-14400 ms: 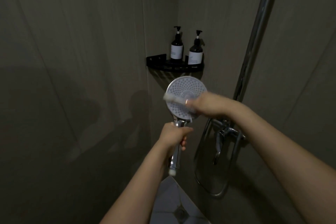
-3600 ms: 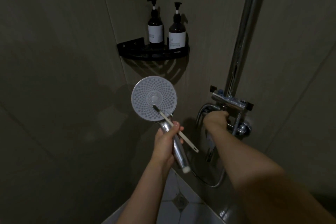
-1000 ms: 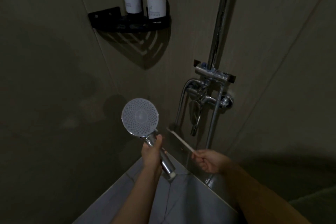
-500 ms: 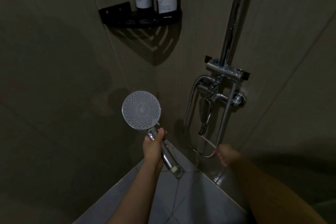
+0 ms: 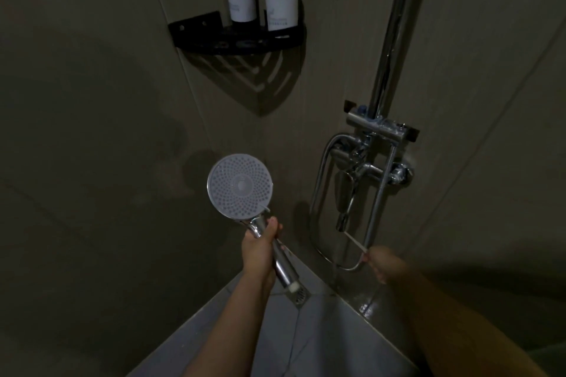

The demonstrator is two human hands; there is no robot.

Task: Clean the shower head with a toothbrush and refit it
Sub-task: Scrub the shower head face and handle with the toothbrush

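Observation:
My left hand (image 5: 258,252) grips the chrome handle of the round shower head (image 5: 239,186), whose pale perforated face points toward me at centre. My right hand (image 5: 382,263) holds the end of a thin white toothbrush (image 5: 355,241), with its head reaching up under the tap spout (image 5: 344,208). A thin stream of water runs down from the spout past the brush. The mixer tap (image 5: 372,168) sits on the right wall under a chrome riser pipe (image 5: 395,24).
A black corner shelf (image 5: 239,38) high in the corner carries two dark pump bottles (image 5: 260,0). A loop of chrome hose (image 5: 318,202) hangs from the tap. Pale floor tiles (image 5: 291,340) with a drain (image 5: 301,295) lie below. The light is dim.
My right hand has carried the toothbrush from beside the shower head over to the tap spout, where water now runs. My left hand keeps the shower head in place.

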